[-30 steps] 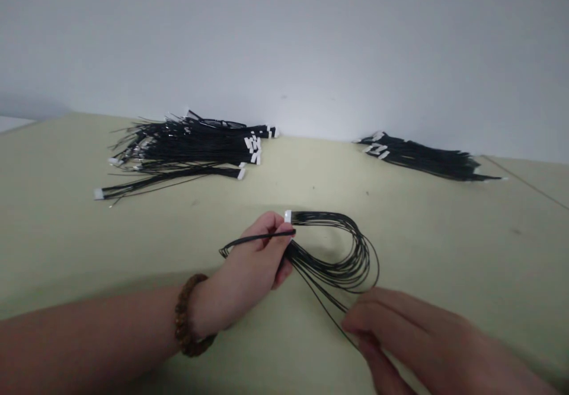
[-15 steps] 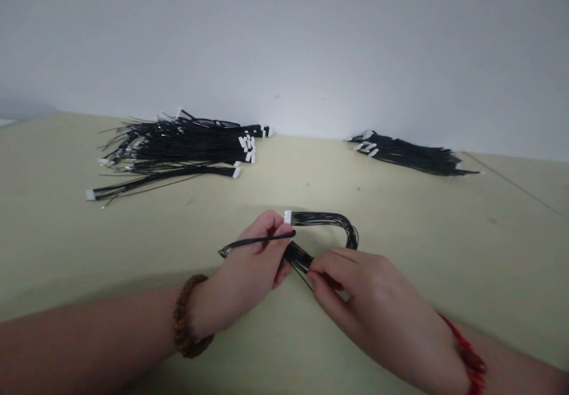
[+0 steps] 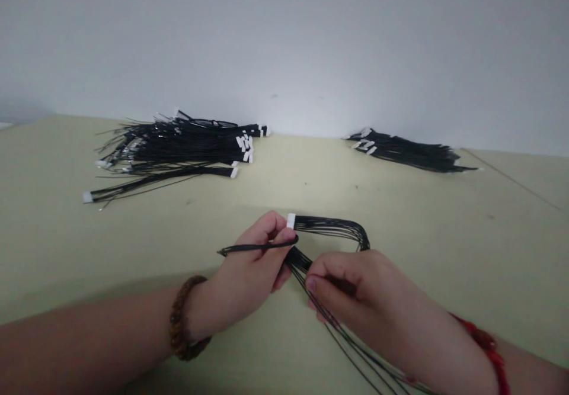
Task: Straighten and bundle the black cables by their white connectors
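Note:
A black wire harness [image 3: 331, 224] is held between my two hands over the table. My left hand [image 3: 262, 259] is closed round it, with its white connector [image 3: 291, 221] sticking up past the fingertips. One thin strand of black wire [image 3: 258, 246] lies across the back of my left thumb. My right hand [image 3: 355, 288] pinches the wires just right of the left fingers. The harness loops from the connector over to my right hand, and several loose wires [image 3: 355, 347] trail down toward the bottom edge. The fingertips of my right hand partly hide the wires.
At the back left of the table [image 3: 249, 336] lies a large pile of black wire harnesses [image 3: 186, 143] with white connectors. One harness [image 3: 160, 180] lies at the pile's front. A smaller bundle [image 3: 409, 152] lies at the back right, near the wall [image 3: 284, 39].
Several loose wires now trail below my right hand, which has shifted slightly and turned. The wire loop has moved a little to the right. My left hand keeps its hold.

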### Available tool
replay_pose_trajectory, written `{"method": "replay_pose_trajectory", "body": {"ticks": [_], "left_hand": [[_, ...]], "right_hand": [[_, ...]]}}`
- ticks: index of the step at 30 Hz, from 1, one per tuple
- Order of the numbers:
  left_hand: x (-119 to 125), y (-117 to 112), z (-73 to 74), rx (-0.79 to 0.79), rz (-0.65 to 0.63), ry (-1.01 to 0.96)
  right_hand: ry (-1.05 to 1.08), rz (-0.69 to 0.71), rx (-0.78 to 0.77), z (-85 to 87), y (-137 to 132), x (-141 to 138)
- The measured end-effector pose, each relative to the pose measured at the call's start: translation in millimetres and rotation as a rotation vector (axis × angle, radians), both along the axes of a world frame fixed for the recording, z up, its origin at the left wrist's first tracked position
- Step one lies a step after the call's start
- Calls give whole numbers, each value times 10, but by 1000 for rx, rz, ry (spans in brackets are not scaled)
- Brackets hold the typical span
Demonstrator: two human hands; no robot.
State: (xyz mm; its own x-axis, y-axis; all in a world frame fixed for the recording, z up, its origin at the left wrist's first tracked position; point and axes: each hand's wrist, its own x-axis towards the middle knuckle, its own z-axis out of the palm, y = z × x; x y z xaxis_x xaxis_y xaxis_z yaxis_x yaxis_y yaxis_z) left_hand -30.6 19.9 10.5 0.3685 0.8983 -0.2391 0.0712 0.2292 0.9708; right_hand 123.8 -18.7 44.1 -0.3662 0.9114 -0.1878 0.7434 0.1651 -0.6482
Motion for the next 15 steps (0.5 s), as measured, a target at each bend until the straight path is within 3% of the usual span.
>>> {"method": "replay_pose_trajectory", "body": {"ticks": [4, 10, 12, 15], "left_hand": [[-2, -4, -7, 15, -14, -28], [-4, -3, -32, 13, -18, -46], [6, 1, -24, -6, -8, -24], [29, 4, 1, -41, 31, -9]], "right_hand": [[-83, 21, 192, -20, -18, 34], [-144, 15, 351, 18, -13, 56], [-18, 14, 193, 80, 14, 96], [398, 66, -353, 185, 86, 238]]}}
